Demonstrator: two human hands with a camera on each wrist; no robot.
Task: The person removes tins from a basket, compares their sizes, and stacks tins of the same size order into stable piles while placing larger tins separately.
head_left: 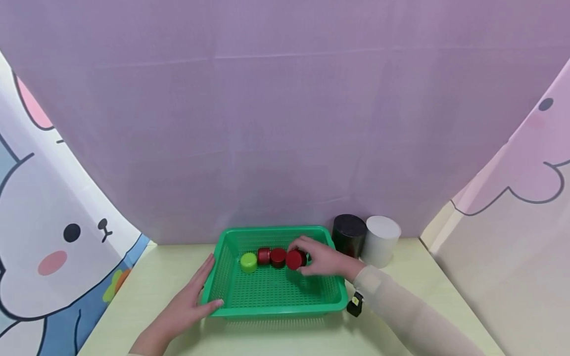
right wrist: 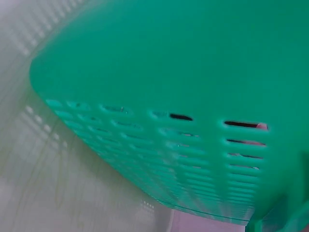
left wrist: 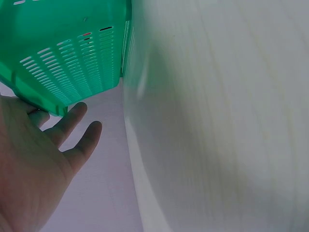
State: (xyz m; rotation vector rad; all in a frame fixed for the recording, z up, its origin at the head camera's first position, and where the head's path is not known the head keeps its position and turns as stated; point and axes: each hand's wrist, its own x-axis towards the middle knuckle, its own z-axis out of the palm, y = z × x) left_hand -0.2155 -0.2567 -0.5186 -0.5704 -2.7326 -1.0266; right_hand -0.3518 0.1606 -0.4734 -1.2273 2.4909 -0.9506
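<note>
A green plastic basket (head_left: 273,310) with slotted walls stands on the table. My left hand (head_left: 184,309) rests at its front left corner, fingers fairly straight along the left rim and thumb on the front rim. In the left wrist view, this hand (left wrist: 36,159) lies against the basket's outer side (left wrist: 72,63). Inside the basket, my right hand (head_left: 322,258) holds a short dark red cylinder (head_left: 295,260) between thumb and fingers. Left of it are two more red cylinders (head_left: 278,258) and a lime green one (head_left: 248,262). The right wrist view shows only the basket's wall (right wrist: 159,63), hiding the hand.
A black cylinder (head_left: 349,235) and a white cylinder (head_left: 380,241) stand side by side behind the basket's right edge, close to my right forearm. A purple cloth (head_left: 267,123) hangs at the back of the pale table (head_left: 147,277). Printed cloths flank both sides.
</note>
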